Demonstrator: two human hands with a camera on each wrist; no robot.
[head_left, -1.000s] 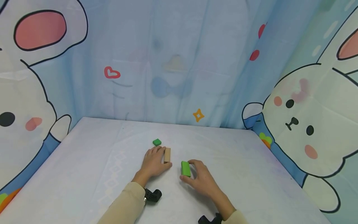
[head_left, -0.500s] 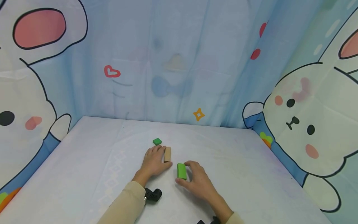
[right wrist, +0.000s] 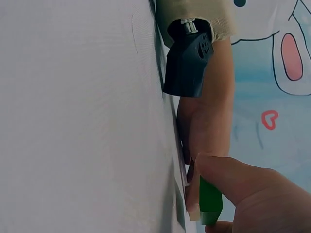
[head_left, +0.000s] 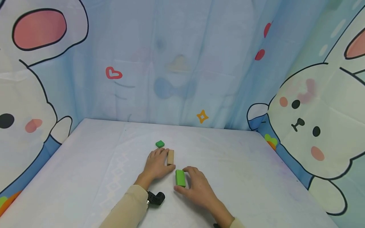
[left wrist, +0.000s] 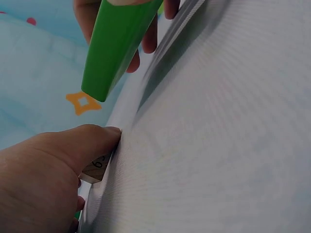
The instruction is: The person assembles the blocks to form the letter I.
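My left hand [head_left: 155, 164] rests on the white table and holds a plain wooden block [head_left: 170, 157] between the thumb at its near end and the fingers at its far end. Dark printed marks show on the end of that wooden block [left wrist: 97, 167] in the left wrist view. A bright green rectangular block [head_left: 180, 178] is pinched between the thumb and fingers of my right hand [head_left: 196, 188]. It hangs raised off the table, nearer to me than the wooden block and apart from it. In the right wrist view the thumb covers part of the green block [right wrist: 210, 201].
A small darker green block [head_left: 160, 144] lies just beyond the left fingertips. The white-covered table [head_left: 114, 190] reaches back to a light blue curtain [head_left: 137, 63] printed with rabbits. A black wrist camera [head_left: 156, 198] sticks out beside the left wrist.
My right hand has moved left and a little towards me, carrying the green block with it. The left hand and the wooden block stay in place.
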